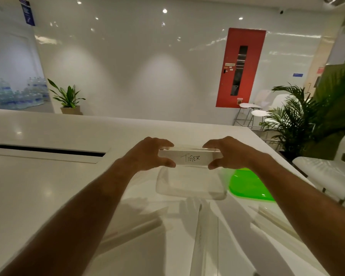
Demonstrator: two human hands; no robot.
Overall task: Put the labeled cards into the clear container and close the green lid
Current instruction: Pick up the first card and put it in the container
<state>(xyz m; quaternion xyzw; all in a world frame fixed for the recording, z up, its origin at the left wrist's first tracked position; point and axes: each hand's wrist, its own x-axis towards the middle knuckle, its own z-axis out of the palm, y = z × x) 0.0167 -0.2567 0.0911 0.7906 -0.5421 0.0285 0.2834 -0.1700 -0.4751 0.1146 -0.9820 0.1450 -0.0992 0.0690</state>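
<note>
Both my hands hold the card marked TIGER above the clear container.

My left hand (147, 154) pinches the left end of the card (189, 157) between thumb and curled fingers, and my right hand (230, 153) grips the right end the same way, so the card hangs level, its writing facing me. The clear container (189, 186) sits open on the white table (38, 186) right under the card, and nothing I can make out lies in it, though its walls are hard to read against the white top. The green lid (247, 186) lies flat on the table, touching the container's right side. Nearer to me than the container, several more pale cards (203, 232) lie scattered and blurred, their labels unreadable. Beyond the container, a dark slot (48, 150) runs along the table's left part.
</note>
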